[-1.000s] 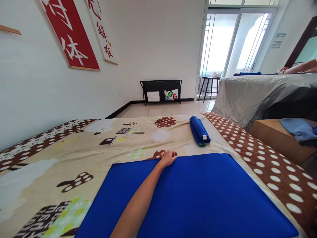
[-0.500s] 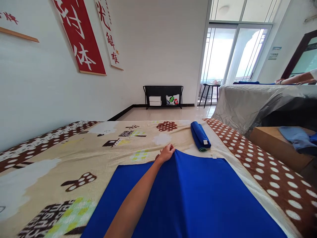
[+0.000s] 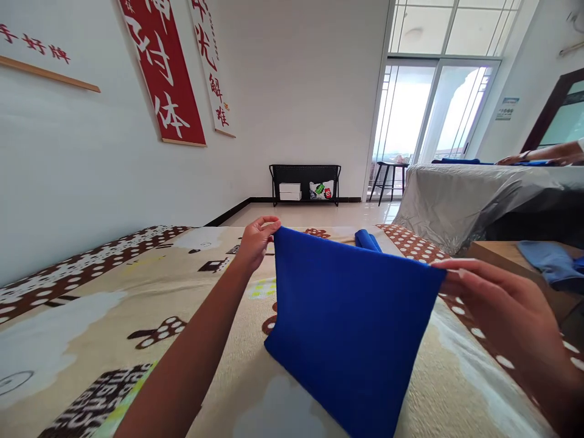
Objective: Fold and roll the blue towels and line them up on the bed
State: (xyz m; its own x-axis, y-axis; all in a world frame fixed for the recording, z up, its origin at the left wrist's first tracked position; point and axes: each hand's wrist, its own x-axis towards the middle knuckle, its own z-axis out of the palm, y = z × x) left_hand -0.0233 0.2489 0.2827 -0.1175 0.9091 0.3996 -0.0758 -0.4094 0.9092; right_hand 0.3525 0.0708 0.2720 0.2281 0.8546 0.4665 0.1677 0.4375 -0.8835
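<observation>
Blue rectangular fabric sheet (image 3: 351,322) is raised mid-frame, our left grip (image 3: 256,242) and right grip (image 3: 506,304) pinching its upper corners. One blue cloth roll (image 3: 366,239) lies finished behind; ours is lifted, unrolled.

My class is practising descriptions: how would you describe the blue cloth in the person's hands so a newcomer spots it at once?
Find the big patterned blanket filling the foreground. Over it, the left hand and right hand hold a blue cloth by its upper corners. Unlike the blue bundle partly hidden behind it, this one hangs as a broad sheet.
</observation>
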